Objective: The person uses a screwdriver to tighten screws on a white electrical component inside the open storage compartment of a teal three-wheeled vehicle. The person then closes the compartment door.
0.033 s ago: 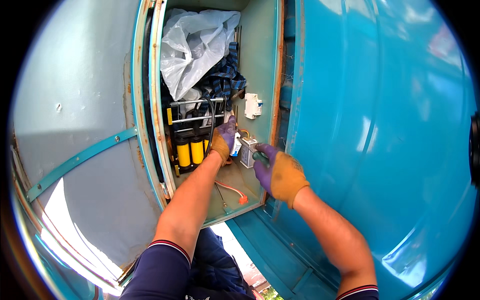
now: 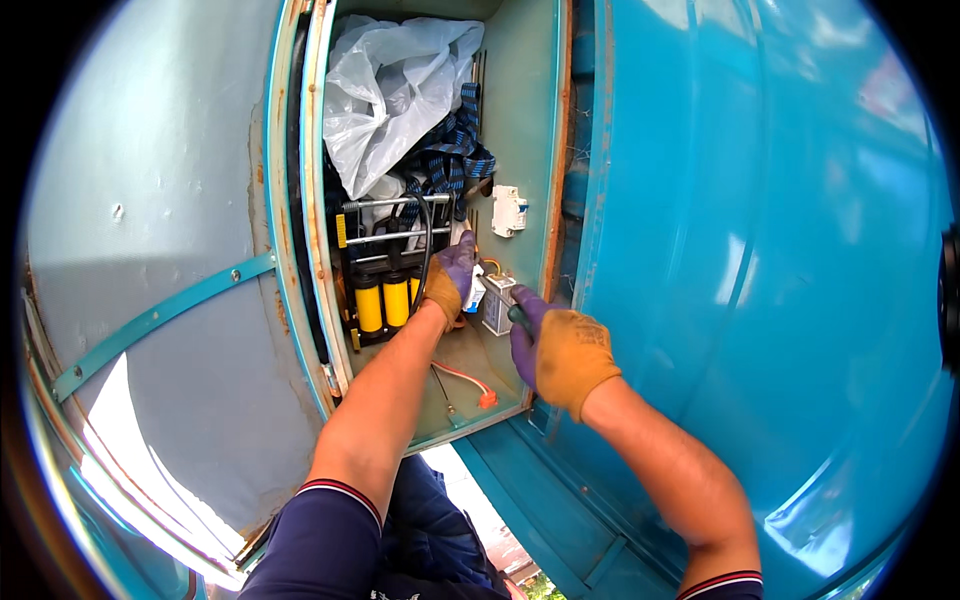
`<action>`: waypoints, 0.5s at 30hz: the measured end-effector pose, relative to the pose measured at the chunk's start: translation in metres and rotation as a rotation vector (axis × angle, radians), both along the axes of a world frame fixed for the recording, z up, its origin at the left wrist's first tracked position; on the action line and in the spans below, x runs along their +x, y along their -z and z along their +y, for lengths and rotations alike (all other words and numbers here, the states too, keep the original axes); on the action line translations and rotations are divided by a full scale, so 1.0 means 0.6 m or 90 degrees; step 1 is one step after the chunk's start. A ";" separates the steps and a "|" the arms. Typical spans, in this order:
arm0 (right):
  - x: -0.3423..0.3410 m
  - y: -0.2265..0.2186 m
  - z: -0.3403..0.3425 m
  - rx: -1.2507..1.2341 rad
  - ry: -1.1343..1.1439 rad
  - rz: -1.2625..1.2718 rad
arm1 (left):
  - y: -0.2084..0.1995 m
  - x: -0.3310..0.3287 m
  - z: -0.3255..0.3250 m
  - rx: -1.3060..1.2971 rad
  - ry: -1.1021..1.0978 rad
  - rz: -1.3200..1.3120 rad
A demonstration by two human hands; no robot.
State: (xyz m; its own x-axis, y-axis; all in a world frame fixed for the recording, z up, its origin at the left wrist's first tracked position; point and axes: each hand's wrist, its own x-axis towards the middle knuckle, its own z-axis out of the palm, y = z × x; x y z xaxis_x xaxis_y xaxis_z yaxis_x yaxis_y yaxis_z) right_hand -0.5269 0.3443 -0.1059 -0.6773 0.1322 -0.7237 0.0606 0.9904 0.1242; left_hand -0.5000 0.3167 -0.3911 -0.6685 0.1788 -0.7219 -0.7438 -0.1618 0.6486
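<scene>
Inside an open metal compartment, my left hand (image 2: 452,272), in a purple and tan glove, is closed around a small white circuit breaker (image 2: 474,292) with a blue part. Some of its fingers are hidden behind the breaker. My right hand (image 2: 566,352), gloved alike, grips a screwdriver (image 2: 517,314) by its dark green handle. The shaft points left toward the breaker; I cannot tell whether its tip sits in a screw. Just behind the shaft stands a small grey-white box (image 2: 498,312) with a yellow-orange wire above it.
Another white breaker (image 2: 508,211) is fixed to the right wall. A foot pump (image 2: 369,305) with yellow cylinders stands at left, below blue-black straps (image 2: 455,150) and a clear plastic bag (image 2: 385,95). An orange connector (image 2: 487,399) with wire lies near the front edge.
My right hand has tilted slightly and shifted a little down with the screwdriver. My left hand keeps its hold on the breaker in nearly the same place.
</scene>
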 end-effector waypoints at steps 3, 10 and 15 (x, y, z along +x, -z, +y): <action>0.013 0.030 0.007 0.005 -0.036 -0.024 | -0.008 -0.007 -0.014 0.006 -0.008 -0.021; 0.021 0.046 0.001 -0.096 0.152 0.065 | -0.015 -0.007 -0.016 -0.032 -0.030 -0.007; 0.016 0.049 -0.016 -0.129 0.303 0.040 | -0.014 0.005 -0.003 -0.081 -0.087 0.012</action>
State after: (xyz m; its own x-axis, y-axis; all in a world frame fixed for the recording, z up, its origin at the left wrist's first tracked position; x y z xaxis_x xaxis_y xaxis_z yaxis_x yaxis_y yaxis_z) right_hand -0.5172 0.3349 -0.1356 -0.6188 0.2980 -0.7269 0.5114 0.8551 -0.0849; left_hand -0.4972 0.3149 -0.3829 -0.6937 -0.0062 -0.7203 -0.7082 -0.1764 0.6836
